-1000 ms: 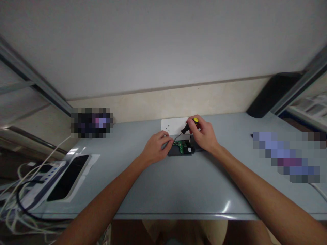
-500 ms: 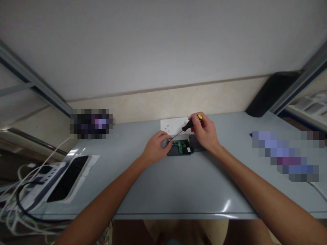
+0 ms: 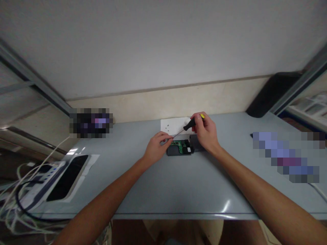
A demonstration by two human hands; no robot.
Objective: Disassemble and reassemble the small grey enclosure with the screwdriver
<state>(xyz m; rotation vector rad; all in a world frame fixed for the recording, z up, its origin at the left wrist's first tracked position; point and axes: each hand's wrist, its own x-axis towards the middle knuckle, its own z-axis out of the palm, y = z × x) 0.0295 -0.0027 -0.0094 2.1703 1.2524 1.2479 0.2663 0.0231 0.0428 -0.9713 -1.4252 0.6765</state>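
My right hand (image 3: 207, 134) grips a screwdriver (image 3: 188, 125) with a black and yellow handle, its thin shaft slanting down to the left. At the shaft's tip, the thumb and fingers of my left hand (image 3: 155, 148) are pinched together; whatever lies between them is too small to make out. Just below the tip lies an opened dark casing (image 3: 173, 150) with a green circuit board (image 3: 180, 146) inside. A second dark piece (image 3: 196, 143) adjoins it on the right, partly covered by my right hand.
Several tiny dark bits, perhaps screws, lie on white paper (image 3: 176, 124) behind the casing. A phone (image 3: 68, 178) and a power strip (image 3: 47, 185) with tangled cables are at the left. A black cylindrical object (image 3: 270, 93) stands at the back right. Blurred-out items sit on both sides.
The screwdriver and my right hand have shifted slightly to the right. My left fingertips have risen a little from the board's edge, along with the screwdriver tip.
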